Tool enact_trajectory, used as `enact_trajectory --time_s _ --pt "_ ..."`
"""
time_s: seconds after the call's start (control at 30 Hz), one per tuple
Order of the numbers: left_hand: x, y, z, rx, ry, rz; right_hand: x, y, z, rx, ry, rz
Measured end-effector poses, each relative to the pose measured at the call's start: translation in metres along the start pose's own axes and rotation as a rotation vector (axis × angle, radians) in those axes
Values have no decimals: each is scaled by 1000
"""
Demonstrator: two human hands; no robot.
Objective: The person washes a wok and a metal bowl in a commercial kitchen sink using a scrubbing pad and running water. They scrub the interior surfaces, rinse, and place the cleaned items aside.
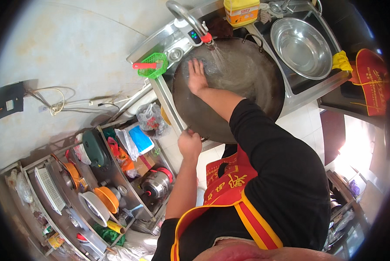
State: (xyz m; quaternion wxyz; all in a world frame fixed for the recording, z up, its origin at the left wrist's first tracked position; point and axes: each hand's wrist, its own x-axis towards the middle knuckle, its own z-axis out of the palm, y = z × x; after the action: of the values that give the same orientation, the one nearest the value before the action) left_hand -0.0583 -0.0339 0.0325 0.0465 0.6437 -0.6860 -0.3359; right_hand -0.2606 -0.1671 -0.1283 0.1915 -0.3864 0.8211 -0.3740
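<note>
A large dark metal wok (227, 111) rests over the left sink basin, and water runs into it from a curved steel faucet (185, 13) with a red band near its spout. One hand (197, 76) lies with fingers spread on the wok's inner surface, left of the stream; its arm, in a black sleeve, comes from the right, so it is my right hand. My left hand (190, 143) is closed round the wok's loop handle at the near left rim, most of which the fingers hide. Wet streaks show on the wok's inside.
A steel basin (301, 49) sits over the right sink. A yellow jug (241, 12) stands behind. A green plastic basket (153, 65) with a red-handled tool (145, 65) is at the left corner. Yellow gloves (342, 61) hang at the right edge. Metal shelves (126, 182) hold pots and bowls.
</note>
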Motion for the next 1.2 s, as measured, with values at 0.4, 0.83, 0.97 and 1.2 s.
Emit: enact_trajectory --time_s 0.4,0.83,0.97,1.2 --pt "-7 12 -5 66 60 31 -144 6 -81 486 -614 -516" --pt "-9 14 0 -27 38 -30 -71 118 -105 -447 -438 -292" --pt "-7 16 -2 -34 23 -50 -49 51 -25 -325 6 -122" --pt "-7 21 -7 53 12 6 -7 -51 -23 -42 -22 353"
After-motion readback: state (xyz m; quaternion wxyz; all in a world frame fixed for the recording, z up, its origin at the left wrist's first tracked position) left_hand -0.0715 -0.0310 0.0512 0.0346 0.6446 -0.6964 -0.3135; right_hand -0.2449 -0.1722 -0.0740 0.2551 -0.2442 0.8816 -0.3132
